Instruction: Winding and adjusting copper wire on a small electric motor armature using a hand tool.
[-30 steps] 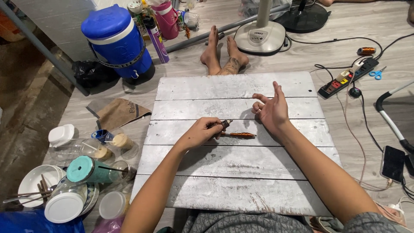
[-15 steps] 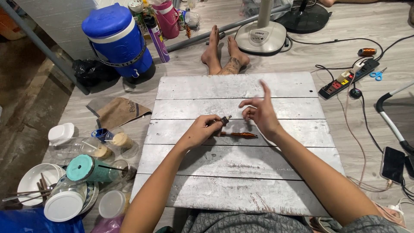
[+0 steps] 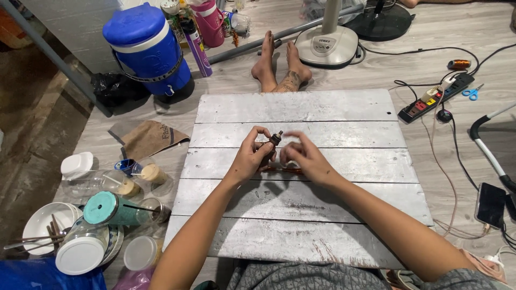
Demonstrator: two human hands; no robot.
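Two hands are meeting over the worktop [image 3: 301,107]: left hand [image 3: 252,156] fingers are pinching a small dark bottle [image 3: 273,140], right hand [image 3: 302,158] fingers are curling loosely near its cap, still on.

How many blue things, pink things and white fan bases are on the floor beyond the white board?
Blue: 1, the water cooler jug
Pink: 1, the bottle
White fan base: 1
Total: 3
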